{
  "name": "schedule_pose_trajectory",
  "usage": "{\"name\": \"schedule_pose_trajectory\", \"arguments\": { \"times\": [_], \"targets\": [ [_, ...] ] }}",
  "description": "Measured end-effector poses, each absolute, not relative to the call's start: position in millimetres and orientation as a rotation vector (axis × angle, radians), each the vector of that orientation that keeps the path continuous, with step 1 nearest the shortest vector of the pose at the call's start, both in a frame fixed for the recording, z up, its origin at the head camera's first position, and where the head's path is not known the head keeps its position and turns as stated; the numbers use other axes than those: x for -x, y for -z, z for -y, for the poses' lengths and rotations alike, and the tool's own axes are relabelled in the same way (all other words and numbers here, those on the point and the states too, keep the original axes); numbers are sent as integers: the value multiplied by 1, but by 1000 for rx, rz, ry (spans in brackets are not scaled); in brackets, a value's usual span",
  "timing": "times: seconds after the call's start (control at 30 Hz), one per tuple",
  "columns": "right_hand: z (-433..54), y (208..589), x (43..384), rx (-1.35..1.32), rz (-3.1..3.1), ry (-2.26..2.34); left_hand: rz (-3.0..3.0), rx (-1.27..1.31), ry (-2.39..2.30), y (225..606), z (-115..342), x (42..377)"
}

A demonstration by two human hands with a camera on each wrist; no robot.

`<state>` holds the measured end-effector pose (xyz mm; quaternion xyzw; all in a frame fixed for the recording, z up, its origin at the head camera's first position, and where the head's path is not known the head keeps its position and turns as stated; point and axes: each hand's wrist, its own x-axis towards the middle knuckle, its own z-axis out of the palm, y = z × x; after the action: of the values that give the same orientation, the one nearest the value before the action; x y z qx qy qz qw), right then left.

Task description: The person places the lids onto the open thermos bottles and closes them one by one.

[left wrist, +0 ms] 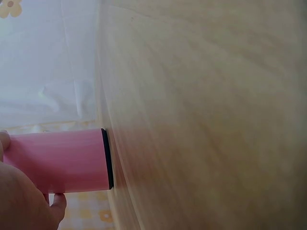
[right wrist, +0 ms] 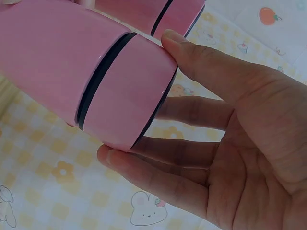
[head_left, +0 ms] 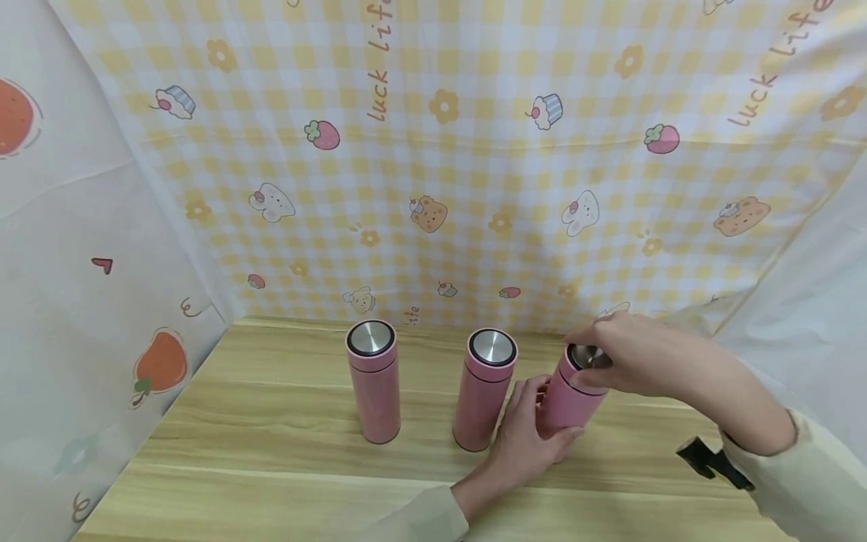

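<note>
A pink thermos bottle with a silver-topped lid is at the right of the row. My left hand grips its body, thumb on the near side and fingers round the far side. From above, my right hand holds the lid's rim. In the right wrist view the thumb and fingertips pinch the pink lid, which sits on the body with a dark ring between them. The left wrist view shows the bottle's dark base at the table; whether it touches is unclear.
Two more pink thermos bottles stand upright: one in the middle, close beside my left hand, and one further left. The wooden table ends at a yellow checked curtain. White cloth hangs at the left side.
</note>
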<state>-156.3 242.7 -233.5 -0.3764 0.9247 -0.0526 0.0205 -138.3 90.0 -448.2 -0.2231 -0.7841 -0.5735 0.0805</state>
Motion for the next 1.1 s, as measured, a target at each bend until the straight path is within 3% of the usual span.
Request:
{"name": "schedule_pose_trajectory", "arguments": {
  "times": [0.43, 0.87, 1.1],
  "targets": [
    [-255, 240, 155, 1258, -2901, 128, 2357, 698, 1705, 449, -88, 140],
    [-278, 238, 163, 1594, -2638, 308, 2350, 703, 1692, 450, -89, 139],
    [-277, 238, 164, 1510, -2640, 321, 2358, 706, 1715, 447, -88, 138]
  ]
}}
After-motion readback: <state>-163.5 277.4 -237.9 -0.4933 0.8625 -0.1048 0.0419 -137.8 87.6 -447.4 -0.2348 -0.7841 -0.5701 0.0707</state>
